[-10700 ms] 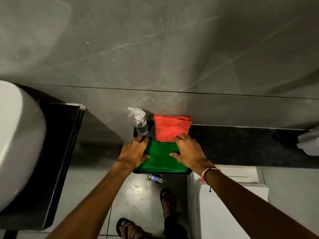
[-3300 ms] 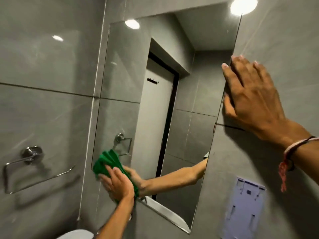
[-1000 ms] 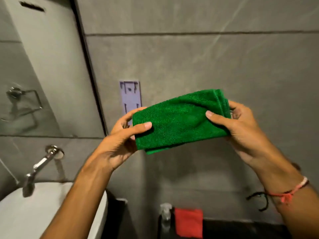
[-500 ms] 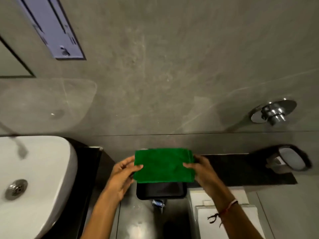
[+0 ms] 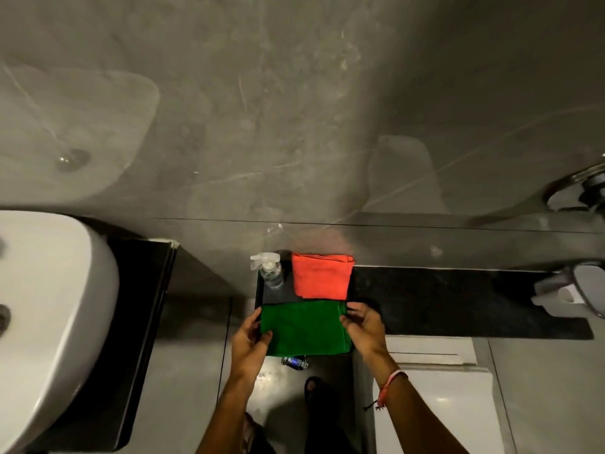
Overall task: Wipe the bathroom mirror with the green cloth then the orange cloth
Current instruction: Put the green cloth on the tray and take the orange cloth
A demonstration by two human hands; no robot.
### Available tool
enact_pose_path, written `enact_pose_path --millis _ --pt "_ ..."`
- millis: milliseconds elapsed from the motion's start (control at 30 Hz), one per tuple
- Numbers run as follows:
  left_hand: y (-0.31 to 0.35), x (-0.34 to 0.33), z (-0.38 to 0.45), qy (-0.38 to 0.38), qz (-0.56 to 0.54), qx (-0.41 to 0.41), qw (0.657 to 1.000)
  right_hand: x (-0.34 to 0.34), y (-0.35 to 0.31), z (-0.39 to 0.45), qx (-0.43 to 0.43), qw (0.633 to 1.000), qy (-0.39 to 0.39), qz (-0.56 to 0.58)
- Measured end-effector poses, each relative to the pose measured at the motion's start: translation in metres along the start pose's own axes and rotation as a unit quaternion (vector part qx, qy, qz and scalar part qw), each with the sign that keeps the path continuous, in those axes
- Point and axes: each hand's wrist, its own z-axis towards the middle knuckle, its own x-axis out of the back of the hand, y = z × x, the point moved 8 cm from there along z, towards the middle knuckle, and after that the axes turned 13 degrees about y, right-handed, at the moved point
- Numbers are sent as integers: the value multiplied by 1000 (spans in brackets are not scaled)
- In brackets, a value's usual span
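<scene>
The folded green cloth (image 5: 304, 327) lies flat on the near half of a black tray (image 5: 260, 290). My left hand (image 5: 250, 339) holds its left edge, thumb on top. My right hand (image 5: 363, 326) pinches its right edge. Just behind it on the same tray lies the folded orange cloth (image 5: 322, 276), with nothing touching it. A small clear spray bottle (image 5: 271, 271) stands at the tray's back left corner. The mirror is out of view.
A white washbasin (image 5: 49, 322) on a black counter (image 5: 140, 322) fills the left. A black ledge (image 5: 458, 303) runs right from the tray to a toilet-roll holder (image 5: 569, 293). A white toilet cistern (image 5: 435, 404) sits lower right. My sandalled feet (image 5: 314, 388) are below the tray.
I have lowered the green cloth from in front of the wall down onto the tray's near half; the orange cloth and spray bottle, hidden before, now show behind it.
</scene>
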Motion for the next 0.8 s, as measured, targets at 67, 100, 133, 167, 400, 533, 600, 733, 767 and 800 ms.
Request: enact_pose_path --millis 67,100,133,167,400,533,600,733,767,800 --pt "18 6 1 0 85 -77 993 7 -17 7 35 998 40 -18" --pt "28 10 1 4 153 -127 980 9 -27 11 51 997 49 -14" --pt "38 15 3 16 232 -183 955 8 -38 16 62 997 51 -6" --pt "49 22 5 39 311 -237 919 5 -48 22 68 996 49 0" --pt "117 62 -4 160 501 -420 740 -20 -87 44 127 988 55 -64" --pt "137 83 -11 178 506 -432 725 -15 -105 30 197 975 45 -93" --pt "151 96 -19 196 497 -439 723 -1 -121 11 222 971 38 -79" --pt "184 115 -38 216 446 -470 730 42 -162 -29 281 958 -16 -54" --pt "195 121 -42 225 426 -472 739 55 -178 -39 296 953 -28 -55" --pt "210 129 -51 226 400 -480 747 70 -201 -53 316 946 -37 -54"
